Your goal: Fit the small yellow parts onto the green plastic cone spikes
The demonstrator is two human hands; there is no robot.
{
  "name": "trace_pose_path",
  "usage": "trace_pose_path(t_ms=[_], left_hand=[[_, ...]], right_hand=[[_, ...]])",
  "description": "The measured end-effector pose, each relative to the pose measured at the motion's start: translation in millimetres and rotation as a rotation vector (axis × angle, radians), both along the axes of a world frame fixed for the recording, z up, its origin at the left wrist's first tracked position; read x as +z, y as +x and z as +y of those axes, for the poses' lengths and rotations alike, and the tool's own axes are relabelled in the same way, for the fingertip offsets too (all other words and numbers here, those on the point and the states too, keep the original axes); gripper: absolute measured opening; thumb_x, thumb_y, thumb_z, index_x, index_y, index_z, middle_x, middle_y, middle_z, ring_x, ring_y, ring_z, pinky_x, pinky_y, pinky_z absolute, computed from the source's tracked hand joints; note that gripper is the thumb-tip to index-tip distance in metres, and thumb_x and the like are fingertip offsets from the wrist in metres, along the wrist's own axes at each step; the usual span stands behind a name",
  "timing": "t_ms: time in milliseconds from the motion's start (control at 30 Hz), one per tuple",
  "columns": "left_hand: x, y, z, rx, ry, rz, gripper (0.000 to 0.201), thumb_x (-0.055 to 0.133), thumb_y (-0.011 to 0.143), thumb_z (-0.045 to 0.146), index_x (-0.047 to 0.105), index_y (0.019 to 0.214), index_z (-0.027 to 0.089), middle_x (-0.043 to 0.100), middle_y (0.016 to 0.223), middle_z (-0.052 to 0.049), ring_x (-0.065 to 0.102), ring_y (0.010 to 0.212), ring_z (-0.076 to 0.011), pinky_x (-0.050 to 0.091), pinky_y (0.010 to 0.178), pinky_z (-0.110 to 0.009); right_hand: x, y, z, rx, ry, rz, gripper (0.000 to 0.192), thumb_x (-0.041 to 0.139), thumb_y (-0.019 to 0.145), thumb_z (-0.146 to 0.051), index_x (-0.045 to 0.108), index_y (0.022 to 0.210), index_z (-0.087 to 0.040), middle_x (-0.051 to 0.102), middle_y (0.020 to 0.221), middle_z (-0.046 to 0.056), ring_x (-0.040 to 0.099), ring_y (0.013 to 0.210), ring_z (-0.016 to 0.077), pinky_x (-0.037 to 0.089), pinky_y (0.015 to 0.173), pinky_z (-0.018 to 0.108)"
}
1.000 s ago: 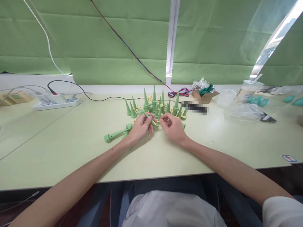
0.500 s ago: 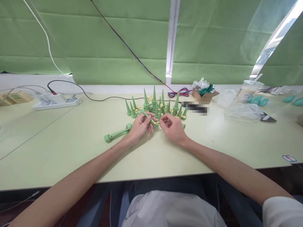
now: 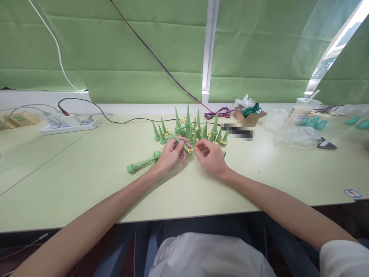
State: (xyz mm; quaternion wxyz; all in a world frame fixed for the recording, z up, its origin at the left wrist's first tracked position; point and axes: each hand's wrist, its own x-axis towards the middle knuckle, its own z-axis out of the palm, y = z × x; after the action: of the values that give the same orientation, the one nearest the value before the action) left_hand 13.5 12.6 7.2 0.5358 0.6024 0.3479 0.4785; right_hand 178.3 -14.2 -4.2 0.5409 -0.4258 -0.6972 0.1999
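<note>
We hold a green spike (image 3: 181, 143) in our left hand (image 3: 170, 154), fingers wrapped round it so that it slants up and away from us. Our right hand (image 3: 210, 154) pinches a small yellow piece (image 3: 190, 150) at the spike's near end, thumb and forefinger closed tight on it. Both hands hover just above the table (image 3: 86, 181), almost touching each other.

Compared with a second ago, very little has shifted: the right fingertips have crept slightly toward the left hand, and the yellow piece now sits closer against the spike's end. We judge that the fitting of the piece onto the spike is under way, not finished.

Just behind the hands stands a cluster of upright green spikes (image 3: 188, 127), several with yellow bits on them. To the left of our left wrist a few more spikes lie flat (image 3: 141, 164). Farther off are a power strip (image 3: 67, 124), a cardboard box (image 3: 249, 114) and a plastic cup (image 3: 302, 109); none of these has moved.
</note>
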Motion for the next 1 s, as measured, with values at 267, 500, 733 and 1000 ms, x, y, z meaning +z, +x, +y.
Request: trace_pose_path(t_ms=[267,500,733,1000], left_hand=[[0.0,0.3,0.7,0.044,0.024,0.031,0.020,0.057,0.092,0.037,0.054,0.096,0.017,0.066,0.099,-0.007,0.052,0.046,-0.0082,0.040,0.036,-0.023],[-0.1,-0.9,-0.4,0.077,0.058,0.079,0.023,0.057,0.091,0.041,0.055,0.096,0.018,0.065,0.100,-0.006,0.051,0.044,-0.0070,0.039,0.035,-0.022],[-1.7,-1.0,-0.7,0.087,0.077,0.100,0.025,0.057,0.091,0.044,0.055,0.095,0.019,0.064,0.102,-0.006,0.049,0.043,-0.0065,0.036,0.032,-0.022],[-1.5,-2.8,-1.9,0.094,0.107,0.188,0.026,0.054,0.093,0.048,0.054,0.095,0.023,0.054,0.058,0.003,0.043,0.037,-0.0097,0.031,0.034,-0.022]], right_hand=[[-1.3,0.4,0.5,0.009,-0.007,0.001,0.011,0.057,0.084,-0.027,0.055,0.077,-0.019,0.055,0.064,-0.003,0.043,0.046,0.0081,0.035,0.049,0.024],[-0.7,1.1,1.5,-0.012,-0.033,-0.023,0.016,0.055,0.088,-0.033,0.056,0.080,-0.019,0.058,0.069,-0.001,0.042,0.046,0.0079,0.034,0.050,0.025],[0.2,0.8,1.7,-0.042,-0.050,-0.038,0.018,0.054,0.088,-0.035,0.055,0.079,-0.020,0.060,0.069,0.000,0.042,0.046,0.0086,0.035,0.050,0.025],[-2.6,1.8,3.4,0.000,-0.071,-0.060,0.021,0.054,0.091,-0.039,0.061,0.087,-0.019,0.065,0.077,0.002,0.044,0.047,0.0090,0.035,0.050,0.026]])
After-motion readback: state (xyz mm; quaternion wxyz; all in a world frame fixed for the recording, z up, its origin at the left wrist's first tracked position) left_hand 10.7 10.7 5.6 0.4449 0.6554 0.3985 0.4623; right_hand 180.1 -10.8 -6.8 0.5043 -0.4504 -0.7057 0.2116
